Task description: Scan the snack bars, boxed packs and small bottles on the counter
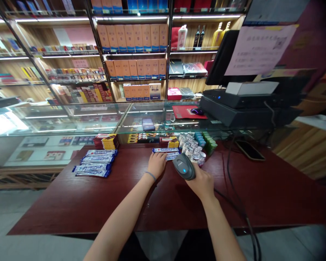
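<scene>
My right hand is wrapped round the grip of a dark grey barcode scanner with a small blue light on top. Just ahead of the scanner, and partly hidden by it, lie long blue-and-white packets. My left hand closes on the left end of these packets, its fingertips partly hidden. Beyond the scanner stands a group of silver-lidded jars, with blue ones and green ones beside them. Several similar blue-and-white packets lie in a stack farther left on the table.
Yellow-and-red boxes stand at the back of the dark red table. A phone lies at the right, near a hanging cable. Behind are a glass counter, a mouse and a monitor.
</scene>
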The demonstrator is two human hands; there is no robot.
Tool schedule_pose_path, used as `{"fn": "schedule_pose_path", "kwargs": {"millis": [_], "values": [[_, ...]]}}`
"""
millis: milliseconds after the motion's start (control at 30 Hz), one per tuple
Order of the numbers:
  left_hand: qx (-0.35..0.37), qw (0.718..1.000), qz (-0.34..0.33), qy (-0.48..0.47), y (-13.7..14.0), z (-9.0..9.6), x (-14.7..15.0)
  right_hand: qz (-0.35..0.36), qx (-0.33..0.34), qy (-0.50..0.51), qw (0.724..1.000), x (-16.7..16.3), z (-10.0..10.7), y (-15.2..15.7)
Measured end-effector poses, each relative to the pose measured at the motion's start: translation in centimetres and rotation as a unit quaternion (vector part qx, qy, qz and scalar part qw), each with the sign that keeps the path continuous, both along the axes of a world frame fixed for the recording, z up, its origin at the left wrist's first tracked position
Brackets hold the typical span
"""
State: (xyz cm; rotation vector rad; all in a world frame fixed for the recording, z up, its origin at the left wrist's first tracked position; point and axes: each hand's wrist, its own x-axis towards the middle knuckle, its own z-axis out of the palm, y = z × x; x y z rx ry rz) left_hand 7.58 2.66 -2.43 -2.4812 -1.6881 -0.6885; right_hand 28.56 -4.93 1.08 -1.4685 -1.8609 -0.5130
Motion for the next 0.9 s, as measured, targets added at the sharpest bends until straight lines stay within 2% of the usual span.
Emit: {"fn": "schedule_pose_path", "kwargs": {"millis": [300, 533, 600, 700, 800, 900], "values": [[-0.011, 0.999, -0.019, -0.041, -0.2, 0.6, -0.4, 0.002, 0.006, 0.011, 1.0, -0.1, 0.1, 0.0], [-0.029, 0.98, -0.026, -0.196, -0.1, 0.5, -0.9, -0.007, -0.007, 0.02, 1.0, -0.1, 0.0, -0.1], [-0.02, 0.965, -0.007, -0.26, 0.0, 0.7, -1.1, -0.012, -0.005, 0.023, 1.0, -0.1, 0.0, -0.2], [-0.006, 0.929, 0.039, -0.369, 0.2, 1.1, -1.3, -0.015, -0.002, 0.025, 1.0, -0.1, -0.1, -0.2], [-0.055, 0.888, 0.075, -0.451, 0.4, 1.4, -1.6, -0.005, -0.021, 0.024, 0.999, -0.1, -0.2, -0.1], [-0.111, 0.857, 0.093, -0.494, 0.7, 1.2, -1.7, 0.009, -0.046, 0.016, 0.999, -0.1, -0.2, -0.1]]}}
